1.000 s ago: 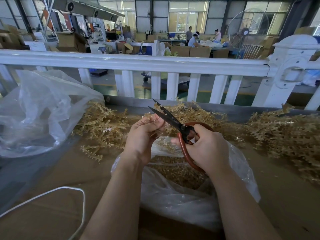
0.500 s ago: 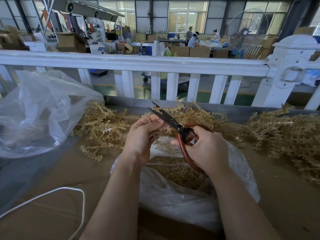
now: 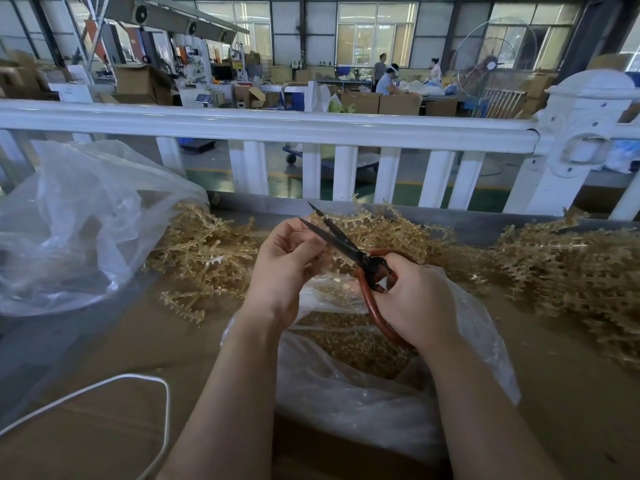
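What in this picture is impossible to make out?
1. Small piece pinched by the left hand: head view, fingers cover nearly all of it.
2. Scissors: head view, the right hand wraps round most of the handle.
3. Bag under the hands: cloudy plastic and forearms hide most of its contents.
4. White cord: cut off by the left and bottom edges.

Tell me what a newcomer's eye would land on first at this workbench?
Dead centre, the right hand grips big scissors with red-brown handles, blades parted, while the left hand pinches a tan sprig against them. Right beneath the hands sits a clear plastic bag of tan cuttings. Heaps of tan branched strips spread along the far side of the table, in front of a white railing.
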Demonstrator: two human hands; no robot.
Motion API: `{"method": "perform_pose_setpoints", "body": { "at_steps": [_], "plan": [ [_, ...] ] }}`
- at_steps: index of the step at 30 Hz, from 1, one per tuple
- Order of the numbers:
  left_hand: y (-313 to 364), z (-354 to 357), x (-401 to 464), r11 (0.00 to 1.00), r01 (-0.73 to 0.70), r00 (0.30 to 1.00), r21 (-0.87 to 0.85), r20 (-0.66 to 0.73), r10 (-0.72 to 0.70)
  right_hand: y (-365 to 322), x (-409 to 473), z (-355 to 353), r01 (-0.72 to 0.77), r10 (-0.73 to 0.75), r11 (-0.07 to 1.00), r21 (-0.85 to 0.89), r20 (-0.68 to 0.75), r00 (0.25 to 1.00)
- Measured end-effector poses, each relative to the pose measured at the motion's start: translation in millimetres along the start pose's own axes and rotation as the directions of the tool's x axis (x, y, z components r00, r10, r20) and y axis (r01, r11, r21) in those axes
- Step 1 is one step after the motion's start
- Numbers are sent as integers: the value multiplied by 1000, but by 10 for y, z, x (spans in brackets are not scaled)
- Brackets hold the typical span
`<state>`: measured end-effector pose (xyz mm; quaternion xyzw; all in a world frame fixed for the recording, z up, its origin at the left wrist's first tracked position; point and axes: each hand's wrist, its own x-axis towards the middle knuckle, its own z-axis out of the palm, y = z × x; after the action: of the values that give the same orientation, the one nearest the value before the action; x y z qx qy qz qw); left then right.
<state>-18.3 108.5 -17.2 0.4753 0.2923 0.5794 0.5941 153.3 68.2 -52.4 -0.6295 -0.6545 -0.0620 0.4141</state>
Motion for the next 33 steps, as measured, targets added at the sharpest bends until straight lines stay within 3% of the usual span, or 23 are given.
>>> {"method": "perform_pose_setpoints", "body": {
  "at_steps": [7, 11, 19, 25, 28, 33],
  "plan": [
    [-25, -44, -2, 989, -92, 996, 114, 18, 90, 62, 21, 1, -3, 8, 995, -100, 45, 999],
    [-49, -54, 5, 994, -98, 995, 53, -1, 99, 17, 14, -13, -22, 25, 999, -50, 60, 998],
    [-56, -57, -5, 979, -180, 978, 93, 118, 169, 25, 27, -11, -38, 39, 999, -11, 87, 995],
    [-54, -57, 5, 958, -252, 965, 138, 115, 237, 58, 11, -5, -18, 19, 1000, -10, 109, 994],
    [-67, -66, 26, 964, -234, 972, 123, 45, 230, 33, 0, -14, -3, 1, 1000, 13, 123, 992],
    [-109, -91, 87, 983, -167, 964, 78, -195, 180, 12, 4, -45, -6, -4, 998, 55, 176, 984]
  ]
}}
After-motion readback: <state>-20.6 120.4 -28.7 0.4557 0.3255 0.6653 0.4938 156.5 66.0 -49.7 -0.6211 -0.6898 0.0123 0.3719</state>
